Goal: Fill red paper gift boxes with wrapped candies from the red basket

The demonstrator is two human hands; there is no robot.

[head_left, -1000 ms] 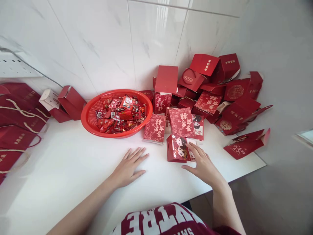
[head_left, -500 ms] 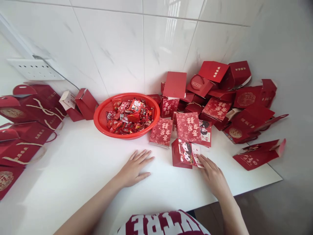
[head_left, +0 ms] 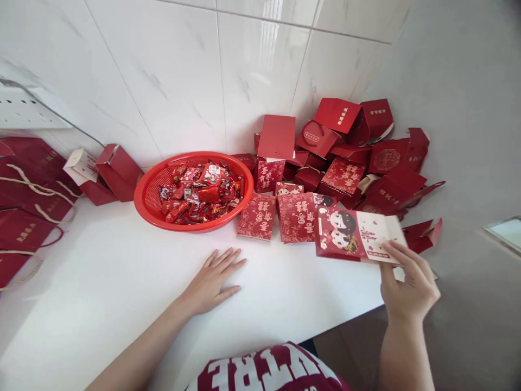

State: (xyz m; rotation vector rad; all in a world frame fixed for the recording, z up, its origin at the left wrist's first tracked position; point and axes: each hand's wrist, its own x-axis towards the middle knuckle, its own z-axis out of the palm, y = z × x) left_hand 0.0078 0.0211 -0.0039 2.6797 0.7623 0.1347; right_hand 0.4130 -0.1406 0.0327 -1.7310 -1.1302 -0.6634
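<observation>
My right hand [head_left: 409, 279] pinches the white end of a red and white gift box [head_left: 358, 236] printed with two cartoon figures. The box is raised above the right side of the white table [head_left: 203, 336]. My left hand [head_left: 214, 282] lies flat on the table with fingers spread, holding nothing. Beyond it stands a red plastic basket [head_left: 140, 198] filled with wrapped candies [head_left: 203, 193]. Two red patterned boxes, one box [head_left: 256, 217] beside the basket and another box [head_left: 296, 217] to its right, are near the held one.
A heap of red gift boxes [head_left: 342, 117] is piled against the wall at the back right. Red bags with rope handles [head_left: 36, 179] stand at the left. Two narrow boxes [head_left: 118, 171] sit left of the basket. A cable [head_left: 52, 111] runs from a wall socket [head_left: 32, 111].
My right hand has lifted the cartoon-printed box off the table and carried it to the right. My left hand stays flat on the table. The view has turned slightly right.
</observation>
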